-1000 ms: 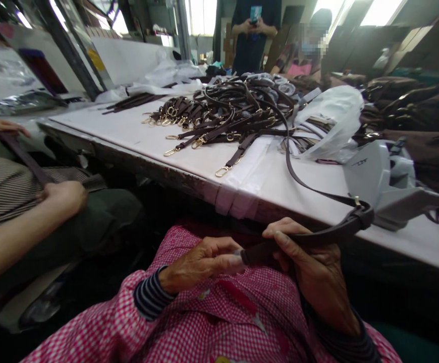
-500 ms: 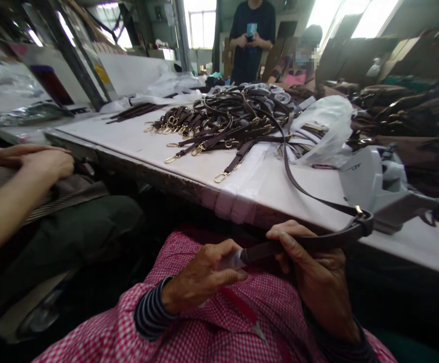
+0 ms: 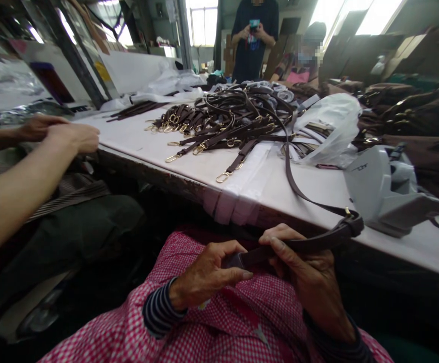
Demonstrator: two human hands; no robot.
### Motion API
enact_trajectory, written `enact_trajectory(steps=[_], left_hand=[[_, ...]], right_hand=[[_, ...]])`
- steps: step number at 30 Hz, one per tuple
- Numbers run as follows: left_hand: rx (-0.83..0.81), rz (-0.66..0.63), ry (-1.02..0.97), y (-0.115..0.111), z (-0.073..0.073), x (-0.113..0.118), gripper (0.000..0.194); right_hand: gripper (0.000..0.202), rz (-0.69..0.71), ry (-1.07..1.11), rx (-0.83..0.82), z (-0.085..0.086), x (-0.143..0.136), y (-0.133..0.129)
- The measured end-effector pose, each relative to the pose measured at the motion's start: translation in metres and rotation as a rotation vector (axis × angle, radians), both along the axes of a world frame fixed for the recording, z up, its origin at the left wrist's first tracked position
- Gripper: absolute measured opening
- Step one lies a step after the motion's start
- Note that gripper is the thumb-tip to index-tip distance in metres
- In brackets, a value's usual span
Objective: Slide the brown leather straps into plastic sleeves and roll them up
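Observation:
A dark brown strap (image 3: 327,241) lies across both my hands above the checked apron. My left hand (image 3: 204,275) has its thumb and fingers around the strap's end, where a greyish translucent sleeve-like piece (image 3: 233,260) covers it. Further along, my right hand (image 3: 310,275) pinches the strap between thumb and fingers. Beyond the right hand the strap bends back at a keeper with a small gold-coloured fitting (image 3: 347,212). From there it runs up over the table edge toward a pile of similar straps (image 3: 238,118) with gold-coloured clasps.
The white table (image 3: 159,156) spans the view in front of me. A grey tape dispenser-like device (image 3: 382,191) stands at right, beside a clear plastic bag (image 3: 327,123). A co-worker's hands (image 3: 71,136) are at the left edge. Two people are behind the table.
My left hand has shifted slightly right and my right hand slightly left, bringing them closer together along the strap. The co-worker's hands at left have risen and moved right.

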State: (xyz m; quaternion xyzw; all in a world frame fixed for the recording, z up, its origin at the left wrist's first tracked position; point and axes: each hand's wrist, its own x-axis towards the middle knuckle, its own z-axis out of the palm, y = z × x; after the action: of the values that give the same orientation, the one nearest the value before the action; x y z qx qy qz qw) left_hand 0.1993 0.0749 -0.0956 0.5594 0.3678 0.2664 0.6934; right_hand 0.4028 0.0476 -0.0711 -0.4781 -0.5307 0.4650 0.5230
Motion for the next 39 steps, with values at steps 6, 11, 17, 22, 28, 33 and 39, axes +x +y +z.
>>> enact_trajectory(steps=[6,11,17,22,28,33,39], left_hand=[[0.163,-0.022,0.062,0.001,0.006,0.007,0.023],[0.228,0.012,0.105,0.002,0.013,0.016,0.032],[0.340,0.157,0.098,0.000,0.004,0.024,0.064],[0.450,0.210,0.098,-0.001,-0.002,0.027,0.088],[0.343,0.050,0.133,0.007,0.003,0.022,0.085],[0.289,-0.082,0.331,0.008,-0.006,0.003,0.043],[0.242,-0.049,0.422,0.004,-0.010,-0.006,0.027]], right_hand=[[0.020,0.014,0.027,-0.018,0.000,-0.004,0.000],[0.020,-0.009,0.037,-0.017,-0.003,-0.005,-0.001],[0.018,0.108,0.008,-0.046,-0.003,-0.003,-0.003],[0.026,0.172,-0.021,-0.147,-0.006,-0.001,-0.002],[0.036,0.068,-0.049,-0.213,-0.015,0.003,-0.002],[0.040,-0.054,-0.002,-0.240,-0.018,0.012,-0.001],[0.040,-0.059,-0.094,-0.199,-0.015,0.010,0.000]])
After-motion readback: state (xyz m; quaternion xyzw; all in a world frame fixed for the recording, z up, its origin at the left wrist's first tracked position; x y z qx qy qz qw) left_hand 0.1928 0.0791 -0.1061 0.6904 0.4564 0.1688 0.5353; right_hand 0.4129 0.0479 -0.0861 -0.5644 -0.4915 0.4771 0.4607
